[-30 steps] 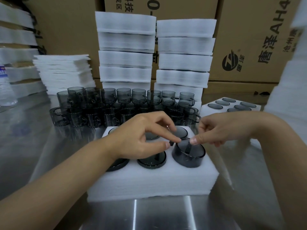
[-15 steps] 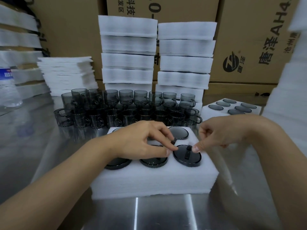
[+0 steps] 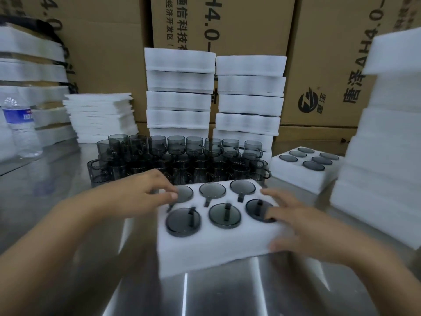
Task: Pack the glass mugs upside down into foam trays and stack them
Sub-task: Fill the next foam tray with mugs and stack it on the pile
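The person's left hand (image 3: 145, 192) and left forearm (image 3: 57, 242), at near left, are bare. So are the right hand (image 3: 296, 224) and right forearm (image 3: 376, 277), at near right. Blur hides finer detail.

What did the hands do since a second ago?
The front-right mug sank into its hole in the foam tray. Both hands let go of its handle and moved apart: right hand grips the tray's right end, left hand touches its left end. The loose mugs stayed put.
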The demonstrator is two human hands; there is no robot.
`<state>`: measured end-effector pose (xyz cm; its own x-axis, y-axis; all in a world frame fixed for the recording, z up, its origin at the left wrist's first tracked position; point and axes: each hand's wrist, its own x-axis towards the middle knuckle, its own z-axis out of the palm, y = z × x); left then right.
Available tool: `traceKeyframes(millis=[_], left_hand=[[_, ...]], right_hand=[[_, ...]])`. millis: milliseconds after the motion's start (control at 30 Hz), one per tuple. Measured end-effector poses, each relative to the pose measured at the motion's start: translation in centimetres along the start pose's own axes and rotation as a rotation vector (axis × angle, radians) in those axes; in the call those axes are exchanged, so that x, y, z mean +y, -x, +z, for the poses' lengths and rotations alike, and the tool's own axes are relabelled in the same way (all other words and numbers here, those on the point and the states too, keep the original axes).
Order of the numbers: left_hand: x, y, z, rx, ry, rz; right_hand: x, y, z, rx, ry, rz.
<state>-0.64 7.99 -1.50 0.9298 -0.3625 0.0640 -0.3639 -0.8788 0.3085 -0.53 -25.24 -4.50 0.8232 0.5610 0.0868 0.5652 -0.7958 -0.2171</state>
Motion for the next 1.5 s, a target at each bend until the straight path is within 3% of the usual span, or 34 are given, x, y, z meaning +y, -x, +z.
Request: traceKeyframes(millis=[67, 167, 467, 600, 700, 833, 1100, 1500], left_hand=[[0.8, 1.3, 0.2, 0.020, 0.044, 0.121], [1.8, 2.5, 1.6, -0.016, -0.094, 0.287], [2.2, 0.5, 4.0, 0.095, -0.459, 0.484], [3.0, 0.0, 2.9, 0.103, -0.561, 0.575], [4.1, 0.2, 2.4, 0.099, -0.446, 0.605], [5.8, -1.2, 0.8, 0.216, -0.333, 0.602], [11.5, -10.9, -4.1, 0.467, -0.488, 0.525], [17.7, -25.0, 0.2, 0.428, -0.501, 0.553]], right_hand=[[2.2, 0.2, -0.5, 0.039, -0.154, 0.050], [4.1, 0.2, 0.0, 0.099, -0.309, 0.050], [4.8, 0.7, 1.6, 0.260, -0.489, 0.067], [4.3, 1.6, 1.6, 0.696, -0.526, 0.042], [4.5, 1.8, 1.3, 1.025, -0.401, 0.092], [4.7, 2.0, 1.3, 1.249, -0.288, 0.072], [4.5, 1.7, 1.7, 1.171, -0.193, -0.006], [4.2, 0.2, 2.4, 0.997, 0.042, -0.134]])
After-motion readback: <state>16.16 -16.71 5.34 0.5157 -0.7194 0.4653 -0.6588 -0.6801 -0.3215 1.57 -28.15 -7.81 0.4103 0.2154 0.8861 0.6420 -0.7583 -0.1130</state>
